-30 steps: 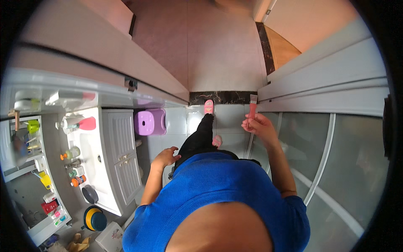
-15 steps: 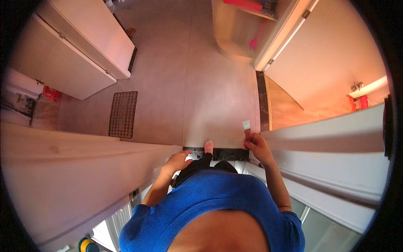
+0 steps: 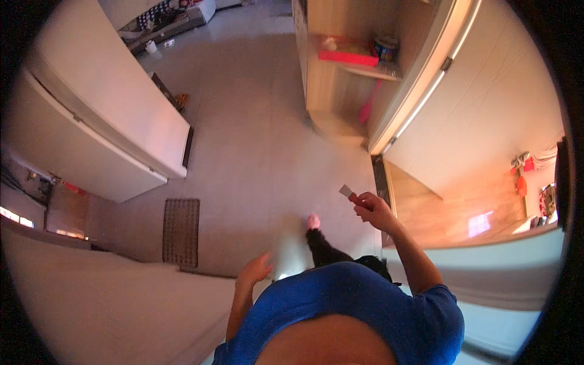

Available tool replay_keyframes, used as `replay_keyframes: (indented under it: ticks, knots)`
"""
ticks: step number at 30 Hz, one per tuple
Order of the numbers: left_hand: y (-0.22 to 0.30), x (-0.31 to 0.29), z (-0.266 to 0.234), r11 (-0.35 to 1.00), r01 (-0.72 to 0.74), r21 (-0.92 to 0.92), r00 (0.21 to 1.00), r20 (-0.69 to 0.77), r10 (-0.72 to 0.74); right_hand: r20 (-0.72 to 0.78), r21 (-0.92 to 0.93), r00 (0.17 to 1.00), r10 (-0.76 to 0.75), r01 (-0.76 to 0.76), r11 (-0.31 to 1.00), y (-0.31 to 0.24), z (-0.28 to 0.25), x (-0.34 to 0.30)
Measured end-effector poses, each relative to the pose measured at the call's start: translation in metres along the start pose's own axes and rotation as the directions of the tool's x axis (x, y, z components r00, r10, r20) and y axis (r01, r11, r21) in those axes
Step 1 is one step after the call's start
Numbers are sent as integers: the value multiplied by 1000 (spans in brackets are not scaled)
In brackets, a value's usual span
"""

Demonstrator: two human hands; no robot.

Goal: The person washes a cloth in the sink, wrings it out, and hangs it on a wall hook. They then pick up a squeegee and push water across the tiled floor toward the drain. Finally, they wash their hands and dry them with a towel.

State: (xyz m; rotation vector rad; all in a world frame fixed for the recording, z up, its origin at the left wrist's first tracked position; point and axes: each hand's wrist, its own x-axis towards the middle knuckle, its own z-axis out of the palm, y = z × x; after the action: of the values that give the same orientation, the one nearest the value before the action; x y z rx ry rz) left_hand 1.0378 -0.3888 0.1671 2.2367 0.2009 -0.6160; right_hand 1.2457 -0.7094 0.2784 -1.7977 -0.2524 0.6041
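Observation:
My right hand (image 3: 374,210) is closed around the reddish-brown handle of a small putty knife (image 3: 347,191). Its flat, pale blade points up and to the left, away from my body and touching nothing. Lower on the left, my left hand (image 3: 258,267) hangs near my side with loosely stretched fingers, slightly blurred, and I see nothing in it. One pink shoe (image 3: 312,221) shows ahead of me on the grey floor (image 3: 255,158).
A dark textured mat (image 3: 181,233) lies on the left floor, beyond which stands an open white door (image 3: 91,134). At the right are a wooden shelf unit (image 3: 328,79) with a red tray (image 3: 347,53) and another open door (image 3: 486,91) onto a wood floor.
I have moved forward through the doorway; the shelves and far room show more fully. The putty knife has tilted left in my right hand. My left hand appears lower.

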Motion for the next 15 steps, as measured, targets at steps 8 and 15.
replay_keyframes:
  ticks: [8,15]
  knots:
    - [-25,79,-60,951,281,-129,959,-8,-285,-9,-227,985,-174,168,959,-64,-33,191]
    - [-10,123,-107,892,445,-82,890,-74,-451,79,-347,881,-466,463,816,-124,-31,320]
